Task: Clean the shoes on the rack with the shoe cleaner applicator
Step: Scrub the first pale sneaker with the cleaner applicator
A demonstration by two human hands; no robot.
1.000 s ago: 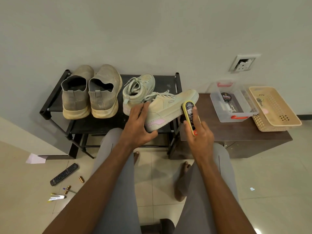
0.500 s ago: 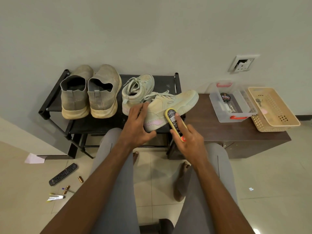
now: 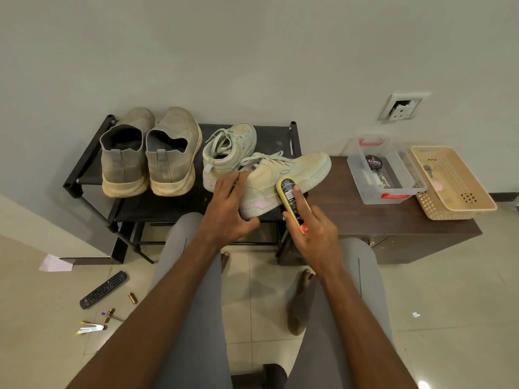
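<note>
A pale green sneaker point(image 3: 292, 172) with a pink heel patch lies tilted across the right end of the black shoe rack point(image 3: 92, 161), its toe over the brown cabinet. My left hand point(image 3: 227, 209) grips its heel, thumb under the sole. My right hand point(image 3: 311, 234) holds the yellow shoe cleaner applicator point(image 3: 289, 197), index finger along its back, its tip against the sneaker's side. The matching sneaker point(image 3: 227, 150) stands behind. A pair of dusty grey slip-on shoes point(image 3: 148, 155) sits on the rack's left.
The low brown cabinet point(image 3: 365, 220) carries a clear plastic box point(image 3: 384, 189) with a polish tin, and a beige basket point(image 3: 455, 186). A remote point(image 3: 102, 289), batteries and small items lie on the tiled floor at left. A wall socket point(image 3: 403, 106) is above the cabinet.
My right hand drew the applicator from the sneaker's toe end back along its side toward the heel, then slightly forward again. My left hand kept its hold on the heel.
</note>
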